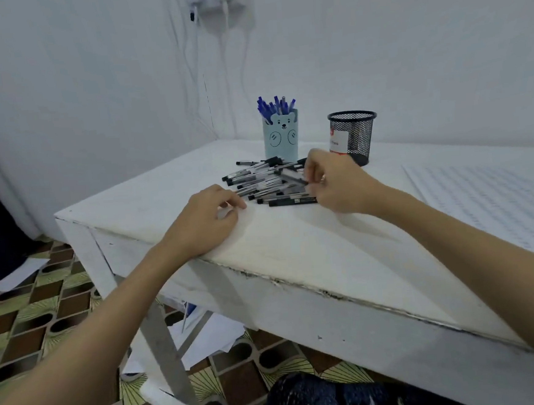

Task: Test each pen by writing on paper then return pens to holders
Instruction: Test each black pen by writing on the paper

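A heap of black-capped clear pens (265, 180) lies on the white wooden surface (294, 241) before a pale blue bear-faced holder (281, 137) and a black mesh holder (353, 136), the right hand (334, 181) pinching one pen, the left hand (207, 216) resting loosely curled, empty.

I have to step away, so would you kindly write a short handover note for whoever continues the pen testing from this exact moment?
Left hand: fingers loosely curled, resting on the table, holding nothing.
Right hand: pinching one pen at the right edge of the pile of black pens.
Bear-face holder: full of blue pens.
Black mesh holder: no pens visible inside.
Paper sheet: at the far right.
Done: cannot tell.
Left: test the black pens, then return them to a holder.
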A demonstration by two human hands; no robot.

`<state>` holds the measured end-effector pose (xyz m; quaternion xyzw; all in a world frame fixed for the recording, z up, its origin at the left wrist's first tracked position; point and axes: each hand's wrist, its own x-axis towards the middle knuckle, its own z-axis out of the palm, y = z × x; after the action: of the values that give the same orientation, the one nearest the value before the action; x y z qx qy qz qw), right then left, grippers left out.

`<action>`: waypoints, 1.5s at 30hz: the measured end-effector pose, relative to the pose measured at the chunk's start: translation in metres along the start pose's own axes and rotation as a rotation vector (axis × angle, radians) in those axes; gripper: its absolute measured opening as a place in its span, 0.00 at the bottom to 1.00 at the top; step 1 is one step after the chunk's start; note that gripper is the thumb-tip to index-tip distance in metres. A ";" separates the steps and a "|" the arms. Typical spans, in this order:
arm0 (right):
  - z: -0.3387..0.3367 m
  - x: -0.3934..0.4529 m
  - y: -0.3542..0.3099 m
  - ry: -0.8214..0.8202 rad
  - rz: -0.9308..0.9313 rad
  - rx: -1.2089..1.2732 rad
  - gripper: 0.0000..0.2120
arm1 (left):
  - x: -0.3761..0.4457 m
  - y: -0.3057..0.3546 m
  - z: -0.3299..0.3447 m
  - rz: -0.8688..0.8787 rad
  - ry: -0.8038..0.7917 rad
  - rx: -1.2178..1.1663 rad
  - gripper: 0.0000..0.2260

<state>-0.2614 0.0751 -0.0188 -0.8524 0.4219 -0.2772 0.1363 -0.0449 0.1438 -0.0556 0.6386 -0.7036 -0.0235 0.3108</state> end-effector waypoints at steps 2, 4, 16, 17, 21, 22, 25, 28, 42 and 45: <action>-0.012 0.000 -0.001 0.062 0.104 0.204 0.06 | 0.002 0.010 0.001 0.027 0.015 -0.050 0.09; -0.027 -0.004 0.002 0.061 0.216 0.492 0.06 | 0.006 0.026 0.004 0.074 0.020 -0.111 0.09; -0.153 -0.096 0.082 0.449 0.580 1.492 0.24 | 0.047 0.170 0.083 0.422 -0.177 -0.165 0.08; -0.161 -0.104 0.089 0.507 0.578 1.513 0.24 | 0.050 0.180 0.092 0.431 -0.197 -0.172 0.08; -0.183 -0.133 0.119 0.660 0.599 1.532 0.26 | 0.062 0.227 0.125 0.471 -0.270 -0.168 0.08; -0.184 -0.137 0.125 0.663 0.604 1.501 0.25 | 0.065 0.236 0.132 0.474 -0.288 -0.154 0.08; -0.181 -0.143 0.140 0.643 0.628 1.358 0.15 | 0.073 0.255 0.149 0.484 -0.335 -0.121 0.09; -0.180 -0.148 0.153 0.540 0.684 1.197 0.24 | 0.082 0.268 0.160 0.519 -0.394 -0.035 0.13; -0.157 -0.178 0.169 0.666 0.667 0.507 0.19 | 0.090 0.261 0.187 0.488 -0.459 -0.132 0.18; -0.151 -0.178 0.167 0.646 0.615 0.364 0.15 | 0.090 0.261 0.188 0.480 -0.455 -0.133 0.18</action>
<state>-0.5452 0.1158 -0.0384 -0.5207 0.6197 -0.5441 0.2210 -0.3624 0.0411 -0.0586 0.4112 -0.8823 -0.1373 0.1835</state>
